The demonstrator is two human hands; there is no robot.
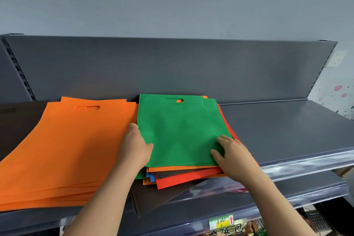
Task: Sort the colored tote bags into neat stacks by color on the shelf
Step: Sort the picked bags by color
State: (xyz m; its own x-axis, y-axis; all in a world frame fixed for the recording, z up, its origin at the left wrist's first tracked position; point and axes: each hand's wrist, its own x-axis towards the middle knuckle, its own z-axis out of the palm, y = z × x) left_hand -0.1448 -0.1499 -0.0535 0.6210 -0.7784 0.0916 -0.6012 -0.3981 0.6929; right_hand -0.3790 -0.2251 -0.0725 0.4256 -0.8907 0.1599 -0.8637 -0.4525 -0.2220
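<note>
- Now, the shelf (287,130) is carrying everything up here, and its smooth top is probably giving this fabric little grip.
- Over on the left, the orange stack (67,149) is lying just beside the work with its near edges fanning out. The left forearm is passing over its near corner, so a careless sweep risks spreading it further.
- Centre stage, the mixed pile (182,178) is sitting skewed, with orange, red, blue and brown layers poking out.
- A brown bag (153,201) at the bottom is hanging over the shelf's front lip, so one hard tug could send the lot over.
- On top, the green bag (178,130) is lying flat, handle slot towards the back panel. An uneven lift may drag the orange one beneath along with it.
- The right hand (231,153) is resting open, fingers spread flat on the green bag's near right corner, gripping nothing.
- The left hand (136,145) is laying its thumb on the green bag's left edge; whether its fingers are tucking underneath, I cannot tell.
</note>
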